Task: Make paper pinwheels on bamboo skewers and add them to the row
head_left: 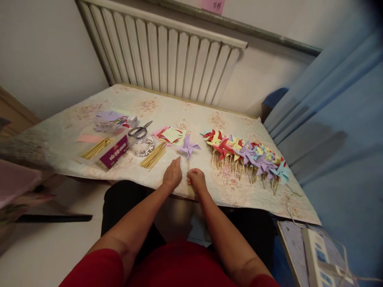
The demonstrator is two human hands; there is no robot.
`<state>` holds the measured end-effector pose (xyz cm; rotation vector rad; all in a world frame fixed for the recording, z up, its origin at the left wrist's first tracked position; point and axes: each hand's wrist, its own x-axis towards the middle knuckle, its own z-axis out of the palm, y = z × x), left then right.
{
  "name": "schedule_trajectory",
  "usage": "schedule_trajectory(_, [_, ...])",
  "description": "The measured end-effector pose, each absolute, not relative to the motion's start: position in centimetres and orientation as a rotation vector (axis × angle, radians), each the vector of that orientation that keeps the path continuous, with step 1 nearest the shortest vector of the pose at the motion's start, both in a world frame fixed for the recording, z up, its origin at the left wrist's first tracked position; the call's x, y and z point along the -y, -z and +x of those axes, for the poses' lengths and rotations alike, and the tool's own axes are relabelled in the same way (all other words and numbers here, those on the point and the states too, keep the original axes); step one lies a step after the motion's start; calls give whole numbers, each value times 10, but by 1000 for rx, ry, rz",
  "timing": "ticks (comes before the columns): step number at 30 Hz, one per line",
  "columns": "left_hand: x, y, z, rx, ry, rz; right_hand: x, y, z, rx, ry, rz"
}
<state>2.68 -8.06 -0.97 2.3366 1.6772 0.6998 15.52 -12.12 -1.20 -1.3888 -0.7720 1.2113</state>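
Observation:
A purple paper pinwheel (188, 148) on a thin wooden stick stands near the front of the table. My right hand (197, 179) pinches the lower part of that stick. On the other side, my left hand (172, 173) is stretched out beside the pinwheel, apart from the stick, with nothing visible in it. Just left of the pinwheel lies a stack of coloured paper squares (172, 135). A bundle of wooden sticks (153, 156) rests close to my left hand. To the right, finished pinwheels (245, 151) in several colours are grouped in rows.
Scissors (140, 130) lie by a clear dish of small shiny pins (143, 147). Further left is a box with a purple label (114, 153), with more sticks (96, 148). A radiator (170, 52) lines the wall; a power strip (318, 255) sits at lower right beside a blue curtain (344, 131).

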Motion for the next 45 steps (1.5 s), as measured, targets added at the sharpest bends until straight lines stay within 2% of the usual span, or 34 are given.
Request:
schedule_trajectory(35, [87,8,23,-1448,-686,2518,120,16,155,859,-1243,-1451])
schedule_trajectory(45, [82,6,22,-1622,-580,2514,121,5,151,845,-1211,-1475])
